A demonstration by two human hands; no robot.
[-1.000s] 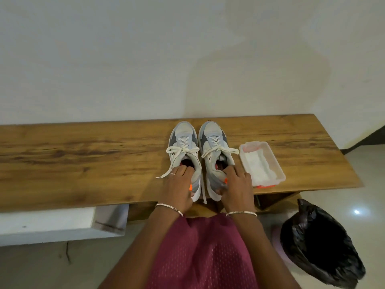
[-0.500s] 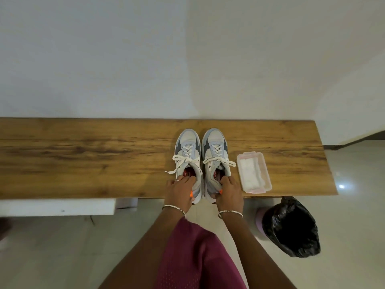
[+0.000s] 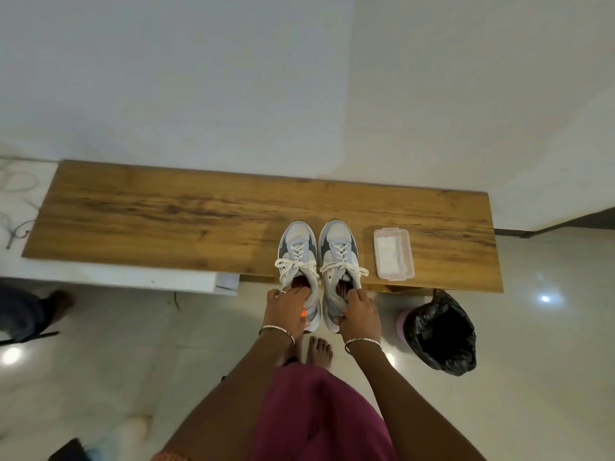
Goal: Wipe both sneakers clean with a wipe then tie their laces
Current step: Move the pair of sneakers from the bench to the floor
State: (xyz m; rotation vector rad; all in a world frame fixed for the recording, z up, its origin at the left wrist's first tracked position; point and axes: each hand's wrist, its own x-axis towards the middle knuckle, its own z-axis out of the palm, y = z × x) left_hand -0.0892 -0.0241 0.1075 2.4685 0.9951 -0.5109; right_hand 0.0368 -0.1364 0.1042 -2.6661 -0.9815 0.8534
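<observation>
Two grey and white sneakers stand side by side, toes toward the wall, with their heels past the front edge of the wooden bench (image 3: 166,221). My left hand (image 3: 286,307) grips the heel of the left sneaker (image 3: 297,247). The heel of the right sneaker (image 3: 337,247) is gripped by my right hand (image 3: 361,311). Both pairs of white laces are tied in bows. A clear plastic box of white wipes (image 3: 392,254) lies open on the bench just right of the sneakers.
A bin lined with a black bag (image 3: 439,334) stands on the tiled floor below the bench's right end. A white ledge (image 3: 133,281) sits under the bench at left. My bare feet (image 3: 319,351) are below the sneakers. Another person's foot (image 3: 56,304) shows at far left.
The view has pulled back and up from the bench. Both hands have drawn the sneakers toward me, so their heels now overhang the front edge.
</observation>
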